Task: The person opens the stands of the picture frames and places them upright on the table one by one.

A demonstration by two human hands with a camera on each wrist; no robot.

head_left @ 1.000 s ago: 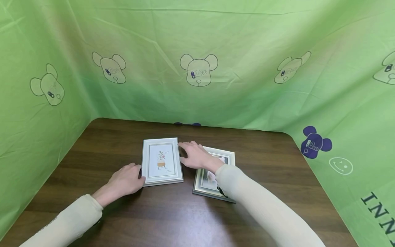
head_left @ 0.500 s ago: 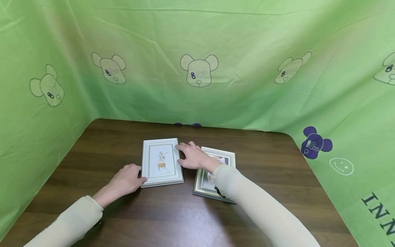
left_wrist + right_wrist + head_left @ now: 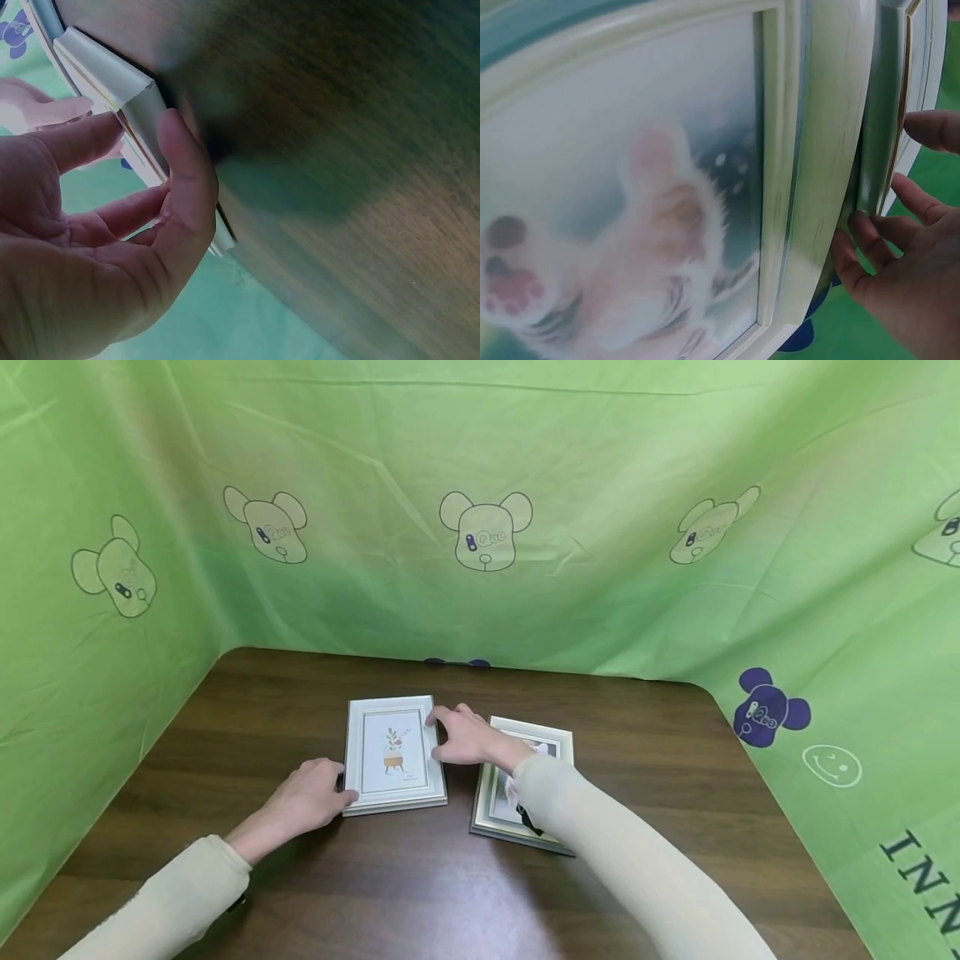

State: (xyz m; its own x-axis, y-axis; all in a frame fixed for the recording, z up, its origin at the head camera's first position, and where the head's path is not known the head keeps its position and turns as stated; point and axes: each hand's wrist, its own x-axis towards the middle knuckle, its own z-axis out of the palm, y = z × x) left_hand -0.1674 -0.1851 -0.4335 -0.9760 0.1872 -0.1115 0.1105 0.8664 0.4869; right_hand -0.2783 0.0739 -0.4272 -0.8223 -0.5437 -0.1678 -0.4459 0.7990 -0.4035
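Flower-picture frame [image 3: 393, 760] in the grip of left hand [image 3: 306, 795] and right hand [image 3: 468, 738] — one at each side

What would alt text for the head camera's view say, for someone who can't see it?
A person's left hand and right hand hold opposite sides of a white picture frame on a brown table. Another frame, partly hidden by the right sleeve, lies to its right; green cloth hangs behind.

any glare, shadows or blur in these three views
Head view: pale sheen on the table, shadow beside the right sleeve; left wrist view: dark shadow over the table beside the white frame; right wrist view: the animal picture hazy and soft, its frame slightly bowed.
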